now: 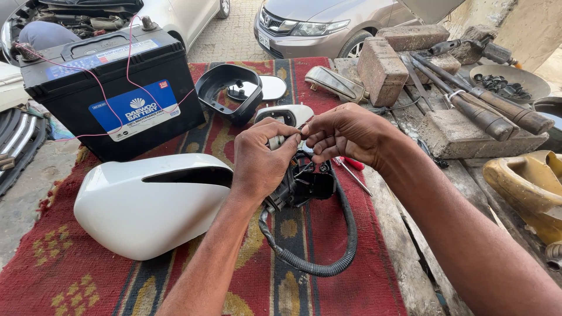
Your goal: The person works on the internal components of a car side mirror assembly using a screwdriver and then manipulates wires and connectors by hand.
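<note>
Black plastic mirror motor unit (304, 181), light but fiddly, sits clamped in my left hand (260, 158) while my right hand (345, 131) pinches its thin, fragile wires (303, 140) near the connector.

A blue rectangular label (136, 109) with white trim fronts the black car battery (111, 88) at the desk's far-left corner; a long blue strip label (102, 58) lies on top.
</note>
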